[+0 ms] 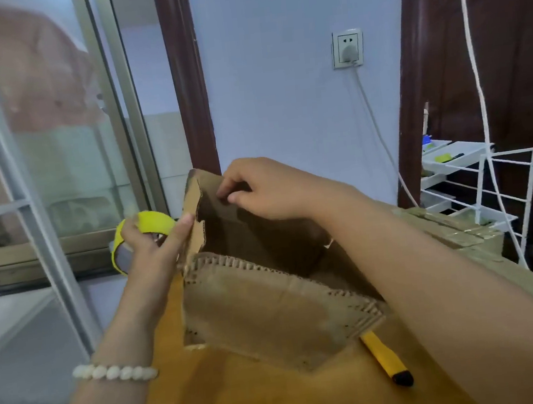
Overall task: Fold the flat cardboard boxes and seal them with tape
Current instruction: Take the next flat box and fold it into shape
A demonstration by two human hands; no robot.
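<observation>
A brown cardboard box (263,314) stands on the wooden table (246,401) with its top flaps open. My left hand (151,243) grips a yellow tape roll (149,222) at the box's left side, its forefinger stretched against the upright left flap. My right hand (267,188) reaches over the opening and curls its fingers on the far flap's top edge. The near flap hangs toward me with its corrugated edge showing.
A yellow utility knife (387,360) lies on the table right of the box. Taped cardboard boxes (459,231) sit at the far right, a white wire rack (493,184) behind them. A glass sliding door (56,158) is on the left.
</observation>
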